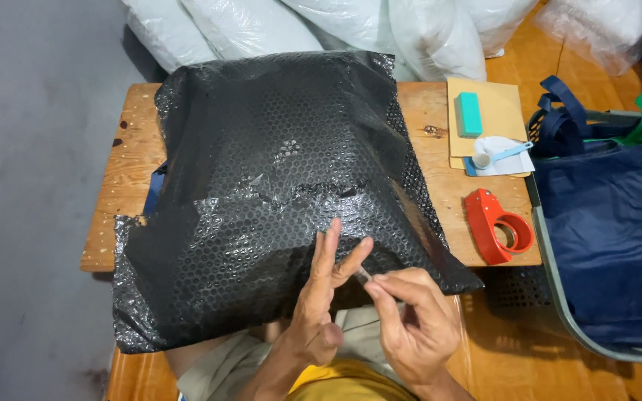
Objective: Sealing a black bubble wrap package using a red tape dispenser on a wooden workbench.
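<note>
Currently, left to right:
table (124, 160): wooden, mostly covered by the parcel
parcel (276, 186): big, wrapped in black bubble wrap, near edge hangs over the table toward the person
left hand (321, 297): fingers straight and spread, holding nothing, tips touching the parcel's near edge
right hand (414, 319): thumb and forefinger pinched on a small strip (362, 274), too small to identify
tape dispenser (495, 224): red, on the table right of the parcel
bag (611, 245): navy, far right
</note>
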